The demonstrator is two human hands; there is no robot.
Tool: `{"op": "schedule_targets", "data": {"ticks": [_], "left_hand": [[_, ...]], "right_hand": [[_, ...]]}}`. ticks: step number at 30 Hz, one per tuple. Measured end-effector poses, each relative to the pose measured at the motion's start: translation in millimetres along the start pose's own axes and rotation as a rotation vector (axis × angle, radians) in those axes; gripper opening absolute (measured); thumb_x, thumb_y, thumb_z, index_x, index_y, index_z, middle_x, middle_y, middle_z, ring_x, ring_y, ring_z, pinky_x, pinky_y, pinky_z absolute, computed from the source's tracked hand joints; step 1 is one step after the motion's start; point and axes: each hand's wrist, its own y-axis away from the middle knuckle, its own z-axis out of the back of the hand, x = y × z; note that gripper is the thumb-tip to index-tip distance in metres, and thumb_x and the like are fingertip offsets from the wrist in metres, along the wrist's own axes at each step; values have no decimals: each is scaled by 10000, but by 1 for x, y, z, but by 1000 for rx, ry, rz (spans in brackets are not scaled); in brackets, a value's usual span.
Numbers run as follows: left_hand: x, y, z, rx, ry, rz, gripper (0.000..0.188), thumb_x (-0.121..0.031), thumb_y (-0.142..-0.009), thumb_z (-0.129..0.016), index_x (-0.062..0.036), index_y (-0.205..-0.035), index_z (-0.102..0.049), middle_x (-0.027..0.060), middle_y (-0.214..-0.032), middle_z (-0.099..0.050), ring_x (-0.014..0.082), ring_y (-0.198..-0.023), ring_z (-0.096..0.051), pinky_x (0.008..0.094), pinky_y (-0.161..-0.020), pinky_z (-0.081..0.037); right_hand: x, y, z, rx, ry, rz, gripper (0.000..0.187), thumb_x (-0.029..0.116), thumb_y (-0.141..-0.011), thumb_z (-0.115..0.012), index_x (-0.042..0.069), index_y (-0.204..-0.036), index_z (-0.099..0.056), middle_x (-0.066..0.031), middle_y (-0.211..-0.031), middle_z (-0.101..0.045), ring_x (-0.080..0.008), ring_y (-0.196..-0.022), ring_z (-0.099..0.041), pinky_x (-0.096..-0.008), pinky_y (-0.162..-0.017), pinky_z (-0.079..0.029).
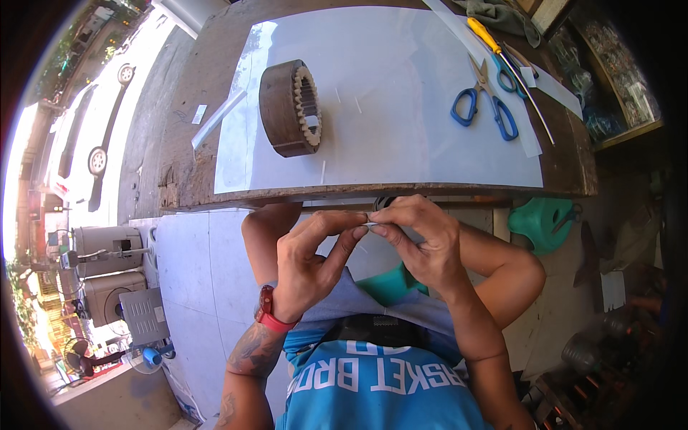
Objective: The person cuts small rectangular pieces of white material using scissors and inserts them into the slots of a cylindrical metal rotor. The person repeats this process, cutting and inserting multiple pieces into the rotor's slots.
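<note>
My left hand (309, 252) and my right hand (424, 240) meet in front of the table's near edge. Thumb and forefinger of each are pinched on a small white strip (370, 223), mostly hidden by the fingertips. Beyond them, toward the left of the table, a brown ring-shaped stator core (276, 111) stands on its side. White liners line the slots along its inner toothed face. It rests on a large translucent plastic sheet (401, 143), where a few thin white slivers (323, 172) lie.
On the table's right lie blue-handled scissors (466, 107), a second pair with teal handles (506, 75) and a yellow-handled screwdriver (484, 34). A clear strip (218, 120) lies at the left edge of the wooden table (193, 168). A green stool (534, 226) stands at right.
</note>
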Motion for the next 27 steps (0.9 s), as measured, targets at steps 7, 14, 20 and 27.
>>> {"op": "schedule_targets", "data": {"ticks": [7, 14, 20, 27], "left_hand": [[14, 17, -7, 43, 647, 460, 230, -57, -1022, -709, 50, -1219, -660, 131, -1127, -760, 172, -1019, -737, 301, -865, -595], [34, 38, 15, 99, 895, 720, 345, -98, -979, -774, 30, -1255, -611, 127, -976, -775, 172, -849, -752, 296, -774, -625], [35, 43, 16, -98, 897, 774, 285, -80, -974, -779, 1, -1200, -625, 98, -922, -749, 141, -793, -724, 280, -747, -621], [21, 33, 12, -291, 476, 473, 298, -52, -998, -742, 45, -1268, -663, 152, -1079, -775, 203, -1007, -767, 304, -898, -622]], "right_hand": [[-1, -1, -2, 43, 229, 268, 325, 25, -832, -836, 69, -1146, -765, -39, -996, -715, -206, -991, -702, -340, -814, -586], [0, 4, -1, 299, -88, 151, 387, -7, -837, -813, 75, -1211, -756, -43, -1102, -699, -227, -1049, -691, -349, -895, -594], [-9, -5, -4, 280, -324, 29, 358, 2, -948, -727, 96, -1289, -676, -84, -1108, -701, -234, -1054, -694, -349, -858, -591], [10, -21, -13, 186, 3, 114, 382, -26, -968, -684, 126, -1318, -664, -72, -1021, -652, -211, -902, -693, -325, -741, -579]]}}
